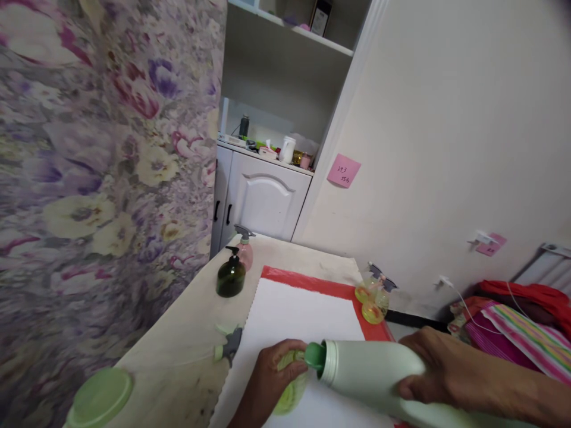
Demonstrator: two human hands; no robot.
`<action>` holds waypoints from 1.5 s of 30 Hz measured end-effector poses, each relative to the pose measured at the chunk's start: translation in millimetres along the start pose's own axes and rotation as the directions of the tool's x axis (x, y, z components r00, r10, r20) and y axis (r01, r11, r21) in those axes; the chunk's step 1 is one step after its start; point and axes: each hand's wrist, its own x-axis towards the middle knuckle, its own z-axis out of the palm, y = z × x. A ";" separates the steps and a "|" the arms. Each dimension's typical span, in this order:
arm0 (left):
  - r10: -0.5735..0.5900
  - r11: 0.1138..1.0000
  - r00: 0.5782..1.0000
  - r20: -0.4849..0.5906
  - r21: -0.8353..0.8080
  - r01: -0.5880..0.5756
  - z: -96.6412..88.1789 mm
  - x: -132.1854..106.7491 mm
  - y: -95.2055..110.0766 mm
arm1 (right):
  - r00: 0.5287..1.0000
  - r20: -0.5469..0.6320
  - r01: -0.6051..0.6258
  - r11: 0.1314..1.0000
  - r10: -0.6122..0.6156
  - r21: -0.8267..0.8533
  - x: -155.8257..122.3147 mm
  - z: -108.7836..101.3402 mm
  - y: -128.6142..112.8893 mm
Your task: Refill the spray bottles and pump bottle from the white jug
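A pink note sticks to the wall beside a white cabinet — striped cloth far right.

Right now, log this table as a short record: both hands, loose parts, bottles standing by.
left hand: holds small see-through yellow-green bottle
right hand: grips large pale-green bottle, tipped sideways, its mouth toward the small bottle
loose parts: grey-and-green spray head; round pale-green lid
standing left: dark green pump bottle; pink spray bottle
standing right: two clear spray bottles, yellow near the base
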 end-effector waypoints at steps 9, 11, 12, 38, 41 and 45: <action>-0.001 1.000 1.000 0.007 0.000 0.001 0.9 0.3 7.7 | 1.000 0.026 0.006 1.000 -0.007 0.009 2.5 -1.8 -0.8; -0.002 1.000 1.000 0.007 0.011 0.002 0.9 0.4 9.2 | 0.999 0.033 -0.004 1.000 0.003 0.011 2.9 -2.6 -2.9; -0.005 1.000 1.000 0.008 0.014 0.005 0.8 0.5 9.7 | 0.999 0.033 -0.001 1.000 0.001 0.020 2.8 -3.1 -4.4; 0.001 1.000 1.000 0.005 0.025 -0.001 0.5 0.0 7.9 | 0.999 0.031 0.040 0.999 -0.041 0.012 2.2 -6.3 -10.8; 0.009 1.000 1.000 0.003 0.026 -0.009 0.4 0.2 6.6 | 0.999 0.044 0.007 1.000 -0.006 -0.010 2.7 -7.0 -11.5; 0.011 1.000 1.000 0.013 0.016 -0.011 0.3 0.4 5.4 | 1.000 0.024 -0.020 0.999 0.021 -0.047 2.3 -9.4 -13.9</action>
